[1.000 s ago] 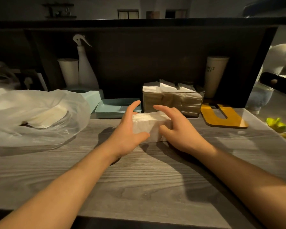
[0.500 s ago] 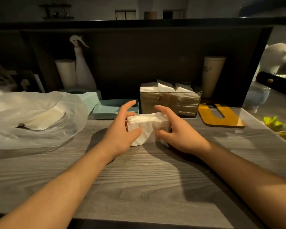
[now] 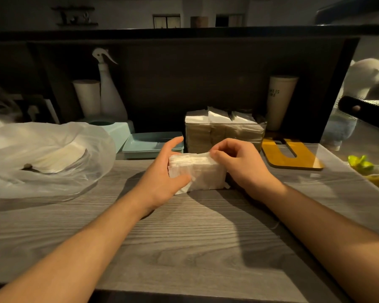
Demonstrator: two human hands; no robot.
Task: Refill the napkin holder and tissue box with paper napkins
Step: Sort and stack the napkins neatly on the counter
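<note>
Left hand (image 3: 162, 171), right hand (image 3: 239, 165) gripping napkin stack (image 3: 202, 174); grey wood-grain counter (image 3: 184, 248), dim room.

your left hand (image 3: 162, 171) and right hand (image 3: 239, 165) are bare, with no gloves, rings or watch showing. both forearms are uncovered right down to the bottom edge of the view, no sleeve in sight. the fingernails look short and unpainted.

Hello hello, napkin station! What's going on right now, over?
Left hand grips white paper napkin stack on grey wooden counter; right hand pinches its top edge. Clear plastic napkin holder behind, already holding napkins. Nothing between them.
</note>
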